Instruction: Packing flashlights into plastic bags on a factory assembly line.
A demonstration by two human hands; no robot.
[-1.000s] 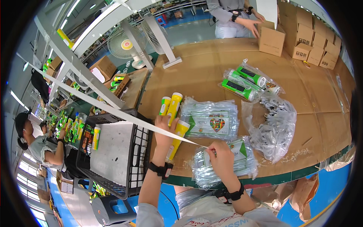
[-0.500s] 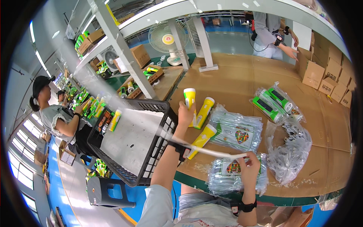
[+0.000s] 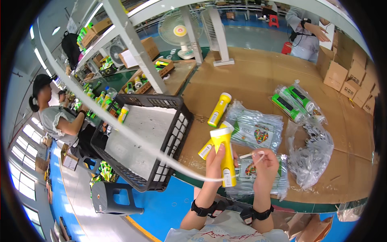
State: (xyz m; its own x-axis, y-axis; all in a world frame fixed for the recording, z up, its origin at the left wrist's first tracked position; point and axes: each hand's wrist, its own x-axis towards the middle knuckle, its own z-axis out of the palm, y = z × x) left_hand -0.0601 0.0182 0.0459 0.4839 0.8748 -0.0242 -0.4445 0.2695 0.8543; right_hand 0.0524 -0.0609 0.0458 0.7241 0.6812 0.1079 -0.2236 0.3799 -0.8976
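My left hand [image 3: 215, 161] grips a yellow flashlight [image 3: 227, 163], its white head pointing up and away from me. Close to its tail, my right hand [image 3: 266, 169] pinches a thin white strap [image 3: 261, 155]. A long white band [image 3: 133, 139] sweeps from the upper left down to the flashlight's tail; whether it joins the pinched piece is hard to make out. Another yellow flashlight [image 3: 220, 109] lies beyond, and one more [image 3: 206, 149] is partly hidden behind the held one. Under my right hand is a stack of clear bags with printed cards [image 3: 278, 181]; a second stack [image 3: 258, 131] lies farther off.
A black plastic crate [image 3: 171, 149] stands at the left table edge. Bagged green flashlights [image 3: 296, 103] and a heap of white straps in plastic [image 3: 308, 157] lie right. Cartons [image 3: 350, 76] line the far right. A co-worker [image 3: 60, 109] sits left; another person [image 3: 306, 36] stands far right.
My left hand has drawn a flashlight from the group toward me, beside my right hand. My right hand stays near the bag stack, still pinching white strap. The long white band has shifted.
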